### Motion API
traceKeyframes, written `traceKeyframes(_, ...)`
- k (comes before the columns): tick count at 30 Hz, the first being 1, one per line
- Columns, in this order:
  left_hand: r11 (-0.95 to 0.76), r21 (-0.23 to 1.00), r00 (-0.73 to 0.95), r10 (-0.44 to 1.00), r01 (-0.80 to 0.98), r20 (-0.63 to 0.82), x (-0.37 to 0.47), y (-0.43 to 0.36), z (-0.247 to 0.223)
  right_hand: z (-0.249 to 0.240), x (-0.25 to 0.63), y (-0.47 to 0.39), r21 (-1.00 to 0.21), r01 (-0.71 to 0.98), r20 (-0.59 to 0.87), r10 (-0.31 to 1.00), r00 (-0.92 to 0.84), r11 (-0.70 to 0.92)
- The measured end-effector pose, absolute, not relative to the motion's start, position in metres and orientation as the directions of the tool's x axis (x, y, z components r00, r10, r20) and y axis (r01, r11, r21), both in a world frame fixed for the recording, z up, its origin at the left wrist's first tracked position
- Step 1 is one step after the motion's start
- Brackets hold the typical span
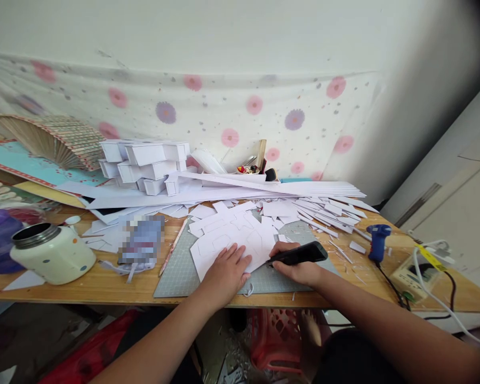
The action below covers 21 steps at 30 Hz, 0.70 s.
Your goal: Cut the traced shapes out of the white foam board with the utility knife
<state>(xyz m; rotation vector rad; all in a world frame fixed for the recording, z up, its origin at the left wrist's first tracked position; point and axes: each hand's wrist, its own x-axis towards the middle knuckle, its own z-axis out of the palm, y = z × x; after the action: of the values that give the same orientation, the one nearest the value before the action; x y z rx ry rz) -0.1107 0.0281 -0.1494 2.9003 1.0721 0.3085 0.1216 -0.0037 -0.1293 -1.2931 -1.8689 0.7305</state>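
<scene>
While left hand (228, 269) flattens paper (232, 242), right grip (296, 264) clasps black cutter (298, 254) near mat (176, 272) edge.

Under my left hand (226, 272): matt white paper sheet (232, 242), smooth. In my right hand (298, 266): black matt plastic cutter (298, 254). Beneath both, grey gridded cutting mat (184, 272), dull; bench (104, 288) of pale, lightly glossy wood.

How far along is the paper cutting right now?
Looks well underway: cut white pieces and strips litter the table, and folded white boxes are stacked behind. In hand: left hand presses a marked white sheet flat on the grey cutting mat; right hand holds a black cutter at its edge. Drawn outlines on it appear uncut.
</scene>
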Motion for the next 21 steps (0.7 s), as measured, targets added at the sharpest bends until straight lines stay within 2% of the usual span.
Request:
traceKeyframes(7, -0.766, 0.126, 0.746, 0.643, 0.631, 0.171, -0.111, 0.028, -0.147, -0.120, 0.130, 0.005, -0.916, 0.355, 0.202, 0.979, 0.004, 0.187)
traceKeyframes(12, -0.760, 0.130, 0.743, 0.650, 0.637, 0.156, -0.111, 0.024, -0.137, -0.110, 0.131, 0.032, -0.964, 0.232, 0.176, 0.968, 0.179, 0.132)
traceKeyframes(16, -0.723, 0.099, 0.708, 0.690, 0.684, 0.153, -0.113, 0.018, -0.125, -0.112, 0.130, 0.055, -0.988, 0.139, 0.112, 0.946, 0.303, 0.072)
traceKeyframes(21, -0.657, 0.029, 0.644, 0.746, 0.753, 0.170, -0.113, 0.015, -0.127, -0.122, 0.128, 0.069, -0.996, 0.088, 0.059, 0.931, 0.361, 0.029)
